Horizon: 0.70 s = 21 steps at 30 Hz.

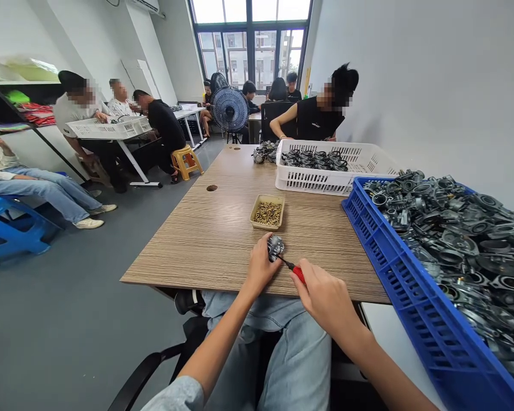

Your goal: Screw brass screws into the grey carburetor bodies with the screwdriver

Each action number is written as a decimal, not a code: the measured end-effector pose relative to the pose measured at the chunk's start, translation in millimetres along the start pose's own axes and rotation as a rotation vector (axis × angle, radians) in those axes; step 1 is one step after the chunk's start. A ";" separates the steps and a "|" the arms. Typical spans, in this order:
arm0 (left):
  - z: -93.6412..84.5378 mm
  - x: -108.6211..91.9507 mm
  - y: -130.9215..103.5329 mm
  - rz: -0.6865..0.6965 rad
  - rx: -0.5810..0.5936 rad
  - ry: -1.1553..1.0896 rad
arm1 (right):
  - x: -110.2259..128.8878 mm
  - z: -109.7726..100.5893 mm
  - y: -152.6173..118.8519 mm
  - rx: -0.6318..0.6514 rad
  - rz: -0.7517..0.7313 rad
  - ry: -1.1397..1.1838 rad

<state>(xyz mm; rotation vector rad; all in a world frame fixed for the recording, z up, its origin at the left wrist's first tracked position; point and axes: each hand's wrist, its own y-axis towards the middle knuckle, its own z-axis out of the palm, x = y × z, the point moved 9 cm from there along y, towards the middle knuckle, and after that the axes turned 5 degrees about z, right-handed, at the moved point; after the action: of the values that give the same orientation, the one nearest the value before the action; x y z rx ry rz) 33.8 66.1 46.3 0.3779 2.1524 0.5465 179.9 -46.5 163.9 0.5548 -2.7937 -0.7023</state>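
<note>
**Screwdriver on small metal casting, near edge of table**

Left hand (260, 264) closed around a small grey metal part (276, 247), pinning it on the wooden table (214, 228) close to the near edge. Right hand (325, 298) clenched on a red-handled screwdriver (294, 269); the shaft slants up and left, tip meeting the part. Whether the tip is seated in a screw head cannot be told, too small.

Just beyond the part, a shallow tan tray of brass-coloured screws (267, 213). To the right, a blue crate (415, 302) heaped with similar grey castings; farther back, a white basket (325, 178) holding more. Other people sit at tables across the room, well apart from this bench.

Notes on doing the step well, as judged:
- The shaft looks tilted; bringing it in line with the screw axis would lessen cam-out.
- Keep the part flat on the table under the left hand so it cannot rotate with the driver.
- Press down along the shaft while turning; stop once snug, as small castings strip easily.
</note>
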 end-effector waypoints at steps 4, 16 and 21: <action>-0.9 -1.4 0.1 0.004 -0.003 -0.008 | 7.2 4.9 -1.1 0.048 -0.138 -0.069; -0.1 4.6 0.2 -0.017 -0.010 -0.035 | -11.3 5.7 0.3 0.025 0.040 -0.034; 1.5 7.8 0.6 -0.023 0.000 -0.053 | -18.3 9.8 -0.7 0.051 0.121 -0.036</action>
<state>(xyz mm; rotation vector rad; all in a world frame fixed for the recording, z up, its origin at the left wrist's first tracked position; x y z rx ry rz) 30.5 70.5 40.5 0.3634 2.1030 0.5181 194.0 -35.6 153.1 0.3814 -2.8571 -0.6245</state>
